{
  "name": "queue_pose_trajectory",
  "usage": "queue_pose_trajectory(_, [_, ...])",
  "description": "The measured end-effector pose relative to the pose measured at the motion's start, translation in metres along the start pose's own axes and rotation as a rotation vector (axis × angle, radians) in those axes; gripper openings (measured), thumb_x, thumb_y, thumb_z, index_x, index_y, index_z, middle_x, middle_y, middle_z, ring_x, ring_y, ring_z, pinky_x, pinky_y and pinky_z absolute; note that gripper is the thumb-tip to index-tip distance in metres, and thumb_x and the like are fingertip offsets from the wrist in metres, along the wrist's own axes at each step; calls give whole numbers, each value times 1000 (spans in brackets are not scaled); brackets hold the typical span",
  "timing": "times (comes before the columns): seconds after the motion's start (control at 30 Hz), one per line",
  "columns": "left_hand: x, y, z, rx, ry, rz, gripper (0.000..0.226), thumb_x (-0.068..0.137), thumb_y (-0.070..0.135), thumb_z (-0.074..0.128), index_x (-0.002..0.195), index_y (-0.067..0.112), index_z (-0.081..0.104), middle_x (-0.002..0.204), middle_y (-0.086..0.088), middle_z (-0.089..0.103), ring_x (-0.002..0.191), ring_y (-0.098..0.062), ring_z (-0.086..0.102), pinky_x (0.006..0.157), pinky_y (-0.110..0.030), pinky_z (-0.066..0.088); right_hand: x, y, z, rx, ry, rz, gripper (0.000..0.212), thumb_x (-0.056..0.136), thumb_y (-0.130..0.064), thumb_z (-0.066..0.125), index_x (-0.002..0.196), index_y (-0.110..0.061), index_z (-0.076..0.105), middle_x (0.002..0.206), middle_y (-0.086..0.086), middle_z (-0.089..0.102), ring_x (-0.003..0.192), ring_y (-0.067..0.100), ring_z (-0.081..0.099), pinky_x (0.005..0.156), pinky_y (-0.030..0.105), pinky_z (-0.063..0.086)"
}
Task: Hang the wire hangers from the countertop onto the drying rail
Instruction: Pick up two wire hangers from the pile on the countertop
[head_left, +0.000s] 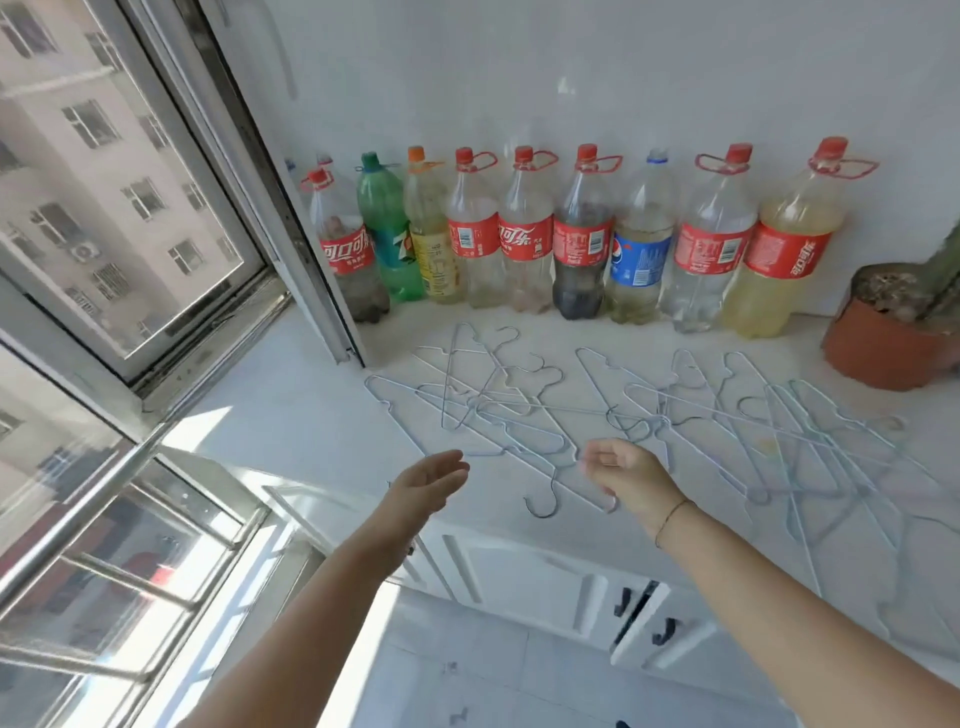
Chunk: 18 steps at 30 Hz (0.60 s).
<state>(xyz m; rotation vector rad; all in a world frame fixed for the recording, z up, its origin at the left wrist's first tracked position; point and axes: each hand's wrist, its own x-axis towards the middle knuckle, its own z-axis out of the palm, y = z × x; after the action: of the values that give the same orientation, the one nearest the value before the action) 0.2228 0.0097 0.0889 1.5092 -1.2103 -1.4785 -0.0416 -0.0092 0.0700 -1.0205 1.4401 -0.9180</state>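
Note:
Several thin wire hangers (498, 410) lie tangled across the white countertop (291, 415), spreading from the middle to the right edge. My left hand (431, 483) hovers flat, fingers straight, over the counter's front edge, left of the hangers, and holds nothing. My right hand (626, 475) hangs with loosely curled fingers just above the nearest hanger (543, 506), whose dark hook points toward me; I cannot tell whether the fingertips touch the wire. A shiny metal rail (78, 525) runs diagonally along the window at the lower left.
A row of large plastic drink bottles (524, 244) stands against the back wall. A terracotta plant pot (883, 338) sits at the far right. An open window (156, 218) is to the left, and white cabinet doors (545, 582) are below the counter.

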Motion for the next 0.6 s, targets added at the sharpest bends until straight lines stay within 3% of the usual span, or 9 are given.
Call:
queue_pose_trajectory(0.1, [42,2,2,7,-11,-29,35,90,19,61,124,23,57,120,6,66,114,-9,57,92,-28,42,38,-6,-3,10,15,17,27,83,-4,63,109,-6,57,90,1,61,73,6,54,58,12,41])
queue_pose_trajectory(0.27, [100,11,4,-10,11,-74,49,76,32,69,123,23,58,120,6,65,117,-13,56,98,-31,42,113,-20,-5,44,-3,45,32,84,-7,63,115,-4,56,106,8,59,95,14,54,74,23,45])
queue_pose_trajectory(0.43, [154,19,6,-44,57,-95,36,91,19,60,127,18,56,123,2,64,117,-13,55,99,-31,40,180,-29,5,75,-71,132,39,85,-14,62,122,-6,53,117,7,56,103,14,53,87,29,43])
queue_pose_trajectory(0.6, [200,19,5,-55,93,-128,34,91,18,60,125,17,56,124,-1,63,114,-16,56,98,-32,40,229,-35,22,194,-69,230,36,89,-16,58,123,-8,51,109,4,52,105,14,47,90,29,37])
